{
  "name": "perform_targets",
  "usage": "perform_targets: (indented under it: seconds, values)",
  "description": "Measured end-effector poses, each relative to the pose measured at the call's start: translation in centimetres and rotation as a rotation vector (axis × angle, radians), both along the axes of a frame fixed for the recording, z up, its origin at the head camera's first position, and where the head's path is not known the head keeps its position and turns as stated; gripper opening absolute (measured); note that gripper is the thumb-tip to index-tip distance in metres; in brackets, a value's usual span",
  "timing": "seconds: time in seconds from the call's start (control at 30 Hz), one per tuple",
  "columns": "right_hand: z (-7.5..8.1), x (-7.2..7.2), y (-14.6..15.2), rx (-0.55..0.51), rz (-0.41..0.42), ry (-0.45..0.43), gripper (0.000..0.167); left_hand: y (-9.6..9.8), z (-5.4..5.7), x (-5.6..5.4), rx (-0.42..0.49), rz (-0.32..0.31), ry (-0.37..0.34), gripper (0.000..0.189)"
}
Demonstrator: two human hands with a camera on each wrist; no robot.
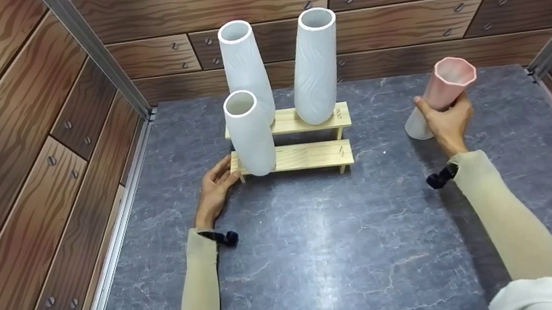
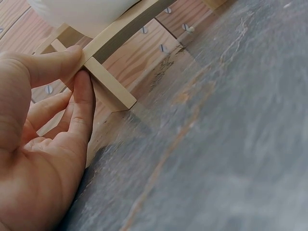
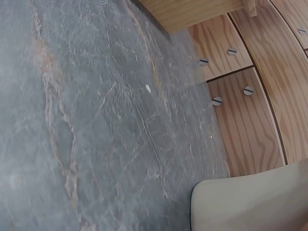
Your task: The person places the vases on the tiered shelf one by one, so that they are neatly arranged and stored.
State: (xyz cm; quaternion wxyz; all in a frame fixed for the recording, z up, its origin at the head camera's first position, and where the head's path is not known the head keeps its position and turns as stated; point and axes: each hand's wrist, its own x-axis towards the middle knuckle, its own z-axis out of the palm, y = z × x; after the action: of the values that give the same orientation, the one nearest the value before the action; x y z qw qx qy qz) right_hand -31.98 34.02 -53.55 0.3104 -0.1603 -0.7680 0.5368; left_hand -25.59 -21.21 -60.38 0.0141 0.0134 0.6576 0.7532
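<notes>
My left hand [image 1: 214,191] pinches the left end of a low two-tier wooden stand [image 1: 312,155]. In the left wrist view the thumb [image 2: 57,62] lies on the board's corner, with a fingertip under it by the leg [image 2: 111,84]. A plain white vase [image 1: 253,144] stands on the lower tier's left end. Two white vases with wavy relief, one left [image 1: 242,62] and one right [image 1: 316,65], stand on the upper tier. Off to the right, my right hand [image 1: 450,120] grips a tilted vase [image 1: 438,93], pink above and whitish below; its pale lower part [image 3: 250,207] shows in the right wrist view.
The grey marbled tabletop [image 1: 341,250] spreads around the stand. Wood-patterned panels [image 1: 395,29] rise behind it and along the left side [image 1: 32,198]. Metal rails [image 1: 114,261] edge the table.
</notes>
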Motion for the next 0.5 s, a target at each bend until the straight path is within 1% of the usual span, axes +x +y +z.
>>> perform_targets:
  seconds: [0.23,0.3,0.5]
  values:
    - [0.1,0.9,0.1,-0.012,0.057,0.052,0.06,0.1,0.3,0.0,0.012,0.002,0.004,0.062]
    - [0.1,1.0,0.2,-0.015,0.054,0.05,0.06,0.0,0.3,0.0,0.008,0.002,0.004,0.062]
    - [0.5,1.3,0.4,0.008,0.031,0.004,0.06,0.1,0.1,0.1,0.016,0.0,0.003,0.062]
